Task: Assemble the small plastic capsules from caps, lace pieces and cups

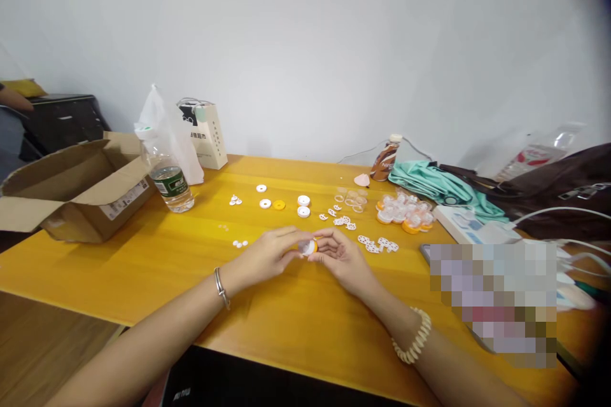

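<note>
Between my left hand [274, 253] and my right hand [340, 255] is a small round plastic case [308, 247], clear and white with an orange edge. The fingers of both hands are closed on it, just above the table. Beyond them lie white plastic rings [303, 211] and a yellow ring [279, 205]. White openwork discs [366, 243] are spread to the right of my right hand, with clear round covers [354, 198] behind. Farther right, several clear-and-orange round pieces [405, 211] sit in a cluster. Small white caps [240, 243] lie left of my left hand.
An open cardboard box [90, 203] and a water bottle [170, 181] stand on the left, near a paper bag [210, 137]. At the back right are a brown drink bottle [386, 159] and teal cloth [443, 187]. A power strip [458, 224] with cables lies beside a pixelated area.
</note>
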Demonstrator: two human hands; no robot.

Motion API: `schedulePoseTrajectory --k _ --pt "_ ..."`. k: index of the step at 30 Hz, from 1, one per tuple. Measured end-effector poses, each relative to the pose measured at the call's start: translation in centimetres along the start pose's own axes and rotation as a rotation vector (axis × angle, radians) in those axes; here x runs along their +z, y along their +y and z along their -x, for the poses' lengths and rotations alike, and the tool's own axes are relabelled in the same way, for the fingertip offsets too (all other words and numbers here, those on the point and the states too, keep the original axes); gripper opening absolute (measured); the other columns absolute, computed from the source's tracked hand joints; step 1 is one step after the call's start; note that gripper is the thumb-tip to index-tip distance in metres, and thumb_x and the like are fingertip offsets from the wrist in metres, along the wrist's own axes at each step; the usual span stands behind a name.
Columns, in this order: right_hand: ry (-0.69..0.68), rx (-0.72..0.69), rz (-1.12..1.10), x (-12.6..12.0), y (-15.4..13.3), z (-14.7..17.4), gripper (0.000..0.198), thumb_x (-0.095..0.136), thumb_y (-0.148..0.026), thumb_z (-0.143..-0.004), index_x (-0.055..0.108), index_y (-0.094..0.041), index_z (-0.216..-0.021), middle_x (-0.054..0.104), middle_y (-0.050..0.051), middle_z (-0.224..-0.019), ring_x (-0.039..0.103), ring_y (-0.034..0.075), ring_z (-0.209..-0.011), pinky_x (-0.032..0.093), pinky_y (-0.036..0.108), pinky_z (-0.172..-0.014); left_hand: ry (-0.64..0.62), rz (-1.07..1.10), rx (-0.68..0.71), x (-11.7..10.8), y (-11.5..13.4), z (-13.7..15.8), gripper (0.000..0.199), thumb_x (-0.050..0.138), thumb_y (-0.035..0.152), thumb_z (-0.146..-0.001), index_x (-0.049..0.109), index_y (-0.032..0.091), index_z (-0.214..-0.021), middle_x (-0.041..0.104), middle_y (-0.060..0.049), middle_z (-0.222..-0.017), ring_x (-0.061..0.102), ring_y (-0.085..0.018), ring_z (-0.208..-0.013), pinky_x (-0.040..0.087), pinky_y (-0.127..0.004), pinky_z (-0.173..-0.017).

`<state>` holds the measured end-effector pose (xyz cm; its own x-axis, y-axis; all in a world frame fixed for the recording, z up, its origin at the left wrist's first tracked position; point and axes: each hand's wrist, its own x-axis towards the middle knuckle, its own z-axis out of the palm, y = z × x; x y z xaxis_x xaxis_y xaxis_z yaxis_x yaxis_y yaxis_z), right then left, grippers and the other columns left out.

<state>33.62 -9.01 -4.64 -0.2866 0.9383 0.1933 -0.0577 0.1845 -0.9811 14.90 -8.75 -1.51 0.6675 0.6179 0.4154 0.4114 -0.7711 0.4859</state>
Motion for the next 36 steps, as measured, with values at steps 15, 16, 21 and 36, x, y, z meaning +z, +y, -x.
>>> schedulePoseTrajectory --k 15,16,21,36 --pt "-0.027 0.061 -0.144 0.3 -0.7 0.0 0.038 0.073 -0.026 -0.059 0.05 -0.022 -0.088 0.062 -0.003 -0.071 0.06 0.011 -0.068 0.048 0.027 -0.069 -0.007 0.401 -0.103 -0.7 0.2 -0.5 0.031 0.054 0.025 -0.079 0.054 0.018 -0.11 0.057 -0.008 -0.107 0.055 -0.016 -0.095 0.044 -0.032 -0.087" --pt "-0.012 0.054 -0.141 0.3 -0.7 0.0 0.038 0.074 -0.025 -0.058 0.051 -0.022 -0.087 0.062 -0.003 -0.072 0.06 0.011 -0.068 0.048 0.027 -0.069 -0.002 0.433 -0.111 -0.7 0.2 -0.5 0.031 0.054 0.024 -0.08 0.053 0.017 -0.11 0.057 -0.008 -0.109 0.055 -0.016 -0.096 0.044 -0.033 -0.088" --pt "0.062 0.058 -0.138 0.7 -0.8 -0.1 0.035 0.075 -0.023 -0.056 0.054 -0.021 -0.083 0.063 -0.003 -0.07 0.061 0.011 -0.067 0.049 0.028 -0.072 -0.002 0.498 -0.119 -0.3 0.0 -0.5 0.034 0.049 0.017 -0.082 0.05 0.018 -0.116 0.053 -0.009 -0.117 0.054 -0.017 -0.102 0.042 -0.034 -0.091" --pt "0.138 0.039 -0.115 1.2 -0.3 0.2 0.029 0.075 -0.023 -0.054 0.056 -0.02 -0.076 0.065 -0.001 -0.073 0.061 0.013 -0.069 0.05 0.031 -0.075 -0.012 0.018 0.045 -0.4 -0.7 0.1 0.042 0.04 0.013 -0.084 0.043 0.026 -0.124 0.051 -0.003 -0.124 0.049 -0.015 -0.112 0.039 -0.033 -0.095"
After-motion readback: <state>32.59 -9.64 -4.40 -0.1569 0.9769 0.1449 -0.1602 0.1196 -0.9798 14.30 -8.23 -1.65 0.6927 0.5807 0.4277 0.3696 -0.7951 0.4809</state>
